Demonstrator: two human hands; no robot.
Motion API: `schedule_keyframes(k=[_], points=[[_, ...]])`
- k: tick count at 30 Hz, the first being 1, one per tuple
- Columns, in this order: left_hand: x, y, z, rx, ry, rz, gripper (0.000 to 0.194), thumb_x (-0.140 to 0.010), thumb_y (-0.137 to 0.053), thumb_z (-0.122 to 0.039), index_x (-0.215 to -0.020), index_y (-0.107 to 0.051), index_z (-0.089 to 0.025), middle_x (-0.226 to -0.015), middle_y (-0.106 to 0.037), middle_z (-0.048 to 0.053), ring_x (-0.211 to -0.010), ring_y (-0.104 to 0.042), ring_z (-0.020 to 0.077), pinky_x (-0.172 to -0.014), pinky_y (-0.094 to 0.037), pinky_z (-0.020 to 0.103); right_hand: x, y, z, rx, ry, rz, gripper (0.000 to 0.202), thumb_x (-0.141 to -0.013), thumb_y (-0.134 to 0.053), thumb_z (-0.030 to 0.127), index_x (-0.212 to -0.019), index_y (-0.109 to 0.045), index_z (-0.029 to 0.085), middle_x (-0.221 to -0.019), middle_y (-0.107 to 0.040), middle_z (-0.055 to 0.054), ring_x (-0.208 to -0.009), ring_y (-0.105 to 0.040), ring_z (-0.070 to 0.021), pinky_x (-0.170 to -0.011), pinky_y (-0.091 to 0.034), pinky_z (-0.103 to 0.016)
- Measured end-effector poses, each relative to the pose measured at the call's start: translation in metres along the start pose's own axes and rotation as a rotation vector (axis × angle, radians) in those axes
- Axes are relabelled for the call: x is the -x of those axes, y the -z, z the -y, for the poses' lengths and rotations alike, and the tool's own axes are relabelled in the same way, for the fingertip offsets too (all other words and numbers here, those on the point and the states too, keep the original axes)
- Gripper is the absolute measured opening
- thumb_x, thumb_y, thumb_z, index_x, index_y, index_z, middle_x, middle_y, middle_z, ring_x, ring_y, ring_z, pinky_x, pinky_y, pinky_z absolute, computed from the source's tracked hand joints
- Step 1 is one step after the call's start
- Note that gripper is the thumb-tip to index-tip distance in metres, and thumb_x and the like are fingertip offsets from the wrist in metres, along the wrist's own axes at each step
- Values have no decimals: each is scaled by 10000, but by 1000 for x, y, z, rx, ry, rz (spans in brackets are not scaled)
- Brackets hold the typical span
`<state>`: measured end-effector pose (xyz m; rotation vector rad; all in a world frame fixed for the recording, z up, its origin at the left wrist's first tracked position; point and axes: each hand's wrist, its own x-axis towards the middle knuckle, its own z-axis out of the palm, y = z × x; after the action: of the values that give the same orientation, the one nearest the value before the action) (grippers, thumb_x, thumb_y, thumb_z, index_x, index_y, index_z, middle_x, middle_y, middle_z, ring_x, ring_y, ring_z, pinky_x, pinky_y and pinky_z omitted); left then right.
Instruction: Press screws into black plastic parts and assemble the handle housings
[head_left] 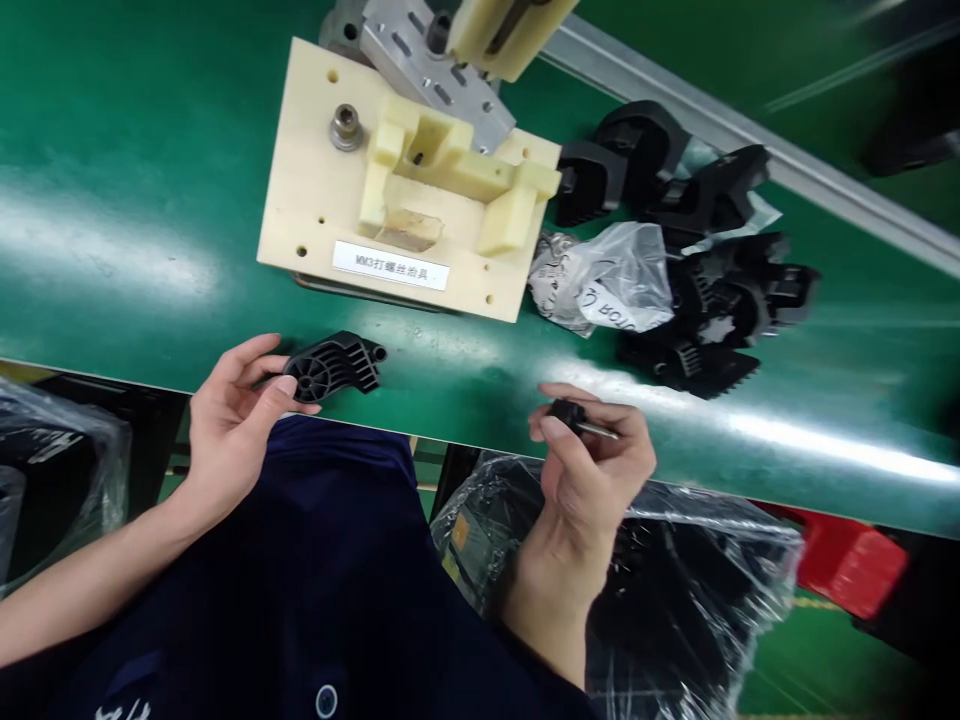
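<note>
Navy shirt (352,580) is cropped; left fingers (271,402) pinch a ribbed part (341,367), right fingers (571,450) a half-hidden piece (568,411).

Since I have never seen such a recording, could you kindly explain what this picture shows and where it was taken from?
A camera on a person's head took it, looking down at their two bare hands. The left hand holds a black, ribbed plastic part; the right hand holds a small black piece with a thin metal shaft. On the green tabletop stands a cream rectangular plate bearing pale-yellow blocks and a white label. To its right lie a clear plastic bag and curved black plastic parts.
</note>
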<state>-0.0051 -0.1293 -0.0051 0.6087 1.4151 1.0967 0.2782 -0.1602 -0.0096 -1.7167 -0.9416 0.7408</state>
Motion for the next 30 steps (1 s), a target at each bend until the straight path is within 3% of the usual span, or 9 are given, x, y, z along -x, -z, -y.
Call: schedule_keyframes(k=[3,5,8,11,13,17,23,26,30], points=[[-1,0,2,-11,-13,14,372,-773,-762,-254,-1124,-647,-211,-909,-640,-14,-630,-630,67,-688,-654,284,23,-21,8,-272,-116,167,278,-650,-795,231,-812,-571,210,-754,-661,11,-515,-540,-88,-436,-423,-198],[-1,-1,4,-26,-29,23,379,-786,-751,-268,-1141,-631,-206,-911,-640,-11,-635,-635,68,-681,-652,278,40,-35,13,-358,-267,382,292,-666,-807,228,-894,-626,213,-738,-650,9,-534,-556,-91,-426,-414,-181],[-1,-3,6,-74,-107,41,372,-814,-726,-287,-1156,-610,-198,-911,-645,-2,-700,-666,93,-670,-651,266,60,-57,19,-494,-511,743,301,-720,-806,321,-954,-673,186,-704,-612,9,-465,-508,-62,-388,-372,-168],[1,-5,7,-136,-234,67,357,-840,-701,-287,-1171,-595,-202,-909,-656,2,-740,-691,113,-638,-640,232,66,-79,25,-682,-730,949,367,-765,-769,465,-923,-685,145,-604,-547,34,-359,-371,-12,-323,-243,-147],[4,-5,8,-184,-321,87,352,-866,-670,-267,-1202,-579,-211,-922,-668,8,-748,-700,117,-625,-629,212,64,-92,27,-791,-805,1006,432,-743,-771,530,-865,-678,126,-542,-512,49,-335,-319,-1,-305,-183,-140],[11,1,10,-310,-523,153,424,-899,-606,-163,-1308,-517,-228,-1023,-692,39,-781,-714,113,-691,-618,206,62,-108,28,-902,-897,1073,485,-690,-792,575,-794,-646,124,-518,-511,53,-320,-311,4,-293,-186,-129],[12,12,16,-363,-794,345,572,-889,-564,-67,-1427,-402,-177,-1127,-703,112,-1012,-707,199,-869,-600,303,73,-118,25,-1037,-990,1012,474,-688,-782,592,-785,-609,161,-498,-486,85,-296,-259,18,-293,-189,-108],[9,13,17,-371,-838,377,601,-884,-564,-61,-1445,-379,-169,-1151,-696,130,-1035,-702,221,-881,-601,341,78,-121,29,-1084,-1039,916,492,-731,-727,629,-728,-601,154,-532,-505,72,-302,-292,17,-299,-224,-113],[8,11,15,-391,-776,323,563,-890,-563,-66,-1419,-414,-189,-1106,-708,97,-943,-716,161,-837,-596,265,81,-121,33,-1162,-970,906,420,-760,-744,559,-818,-653,153,-695,-614,6,-443,-507,-49,-373,-380,-162]])
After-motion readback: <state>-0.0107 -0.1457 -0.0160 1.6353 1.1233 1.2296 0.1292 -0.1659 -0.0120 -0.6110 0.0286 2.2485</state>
